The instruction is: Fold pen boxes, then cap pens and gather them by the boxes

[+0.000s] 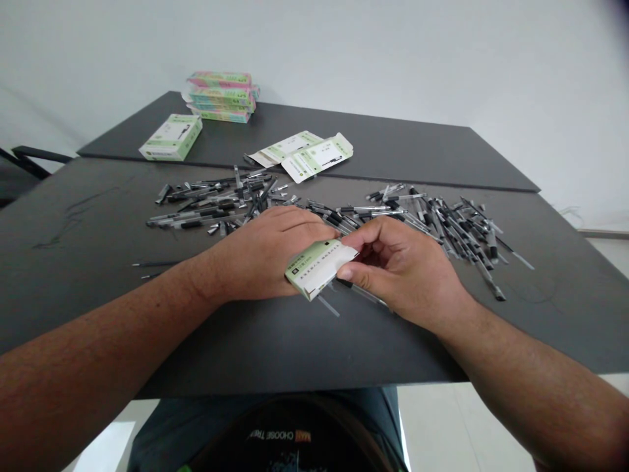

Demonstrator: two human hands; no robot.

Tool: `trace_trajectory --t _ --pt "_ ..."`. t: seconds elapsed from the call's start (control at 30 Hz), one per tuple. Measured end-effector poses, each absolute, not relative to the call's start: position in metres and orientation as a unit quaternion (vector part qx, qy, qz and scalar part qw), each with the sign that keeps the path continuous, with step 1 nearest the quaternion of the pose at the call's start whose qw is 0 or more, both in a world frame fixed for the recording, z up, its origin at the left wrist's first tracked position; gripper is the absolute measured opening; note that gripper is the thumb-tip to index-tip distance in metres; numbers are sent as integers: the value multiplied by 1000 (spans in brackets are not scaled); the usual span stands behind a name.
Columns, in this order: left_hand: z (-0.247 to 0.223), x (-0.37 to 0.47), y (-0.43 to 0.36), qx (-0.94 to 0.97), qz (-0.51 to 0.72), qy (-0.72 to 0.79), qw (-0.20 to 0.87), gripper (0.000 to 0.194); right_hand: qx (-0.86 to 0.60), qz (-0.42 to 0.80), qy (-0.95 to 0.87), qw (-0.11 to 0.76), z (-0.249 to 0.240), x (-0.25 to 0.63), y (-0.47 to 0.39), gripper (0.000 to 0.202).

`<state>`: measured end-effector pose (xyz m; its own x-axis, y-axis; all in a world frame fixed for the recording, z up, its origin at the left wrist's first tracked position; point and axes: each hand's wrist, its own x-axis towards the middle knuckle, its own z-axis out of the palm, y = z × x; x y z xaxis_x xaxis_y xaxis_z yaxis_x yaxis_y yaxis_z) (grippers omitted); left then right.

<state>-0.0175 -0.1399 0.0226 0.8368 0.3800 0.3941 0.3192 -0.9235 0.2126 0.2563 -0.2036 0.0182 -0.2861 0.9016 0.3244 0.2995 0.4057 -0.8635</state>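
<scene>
Between my two hands is a small green and white cardboard pen box (319, 264), its closed-looking end flap facing me. My left hand (275, 252) wraps round the box from the left and behind; most of its fingers are hidden. My right hand (400, 269) pinches the box's right edge between thumb and fingers. Loose pens with black grips and clear barrels lie just behind and under my hands, with a pen pile (457, 226) to the right and another pen pile (216, 200) to the left.
Two flattened green and white cartons (319, 157) lie behind the pens. A standing box of the same print (171, 136) sits at the back left, near a stack of pink and green boxes (221, 98). The dark table (236, 354) ends at my lap; a white wall rises behind.
</scene>
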Motion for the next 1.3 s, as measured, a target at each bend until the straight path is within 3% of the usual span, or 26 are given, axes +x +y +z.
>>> trace_trajectory --t 0.2,0.57,0.87,1.07,1.3 --pt "22 -17 -139 955 218 183 83 47 -401 459 -667 429 14 258 -199 43" --pt "22 -16 -141 956 215 172 101 37 -406 495 -639 427 17 255 -199 47" --pt "19 -15 -138 963 222 138 63 29 -413 470 -650 430 11 252 -196 44" --pt "19 -13 -139 964 224 133 58 24 -387 489 -661 416 5 248 -197 56" --pt "18 -10 -142 960 240 137 46 26 -415 377 -712 423 6 241 -208 52"
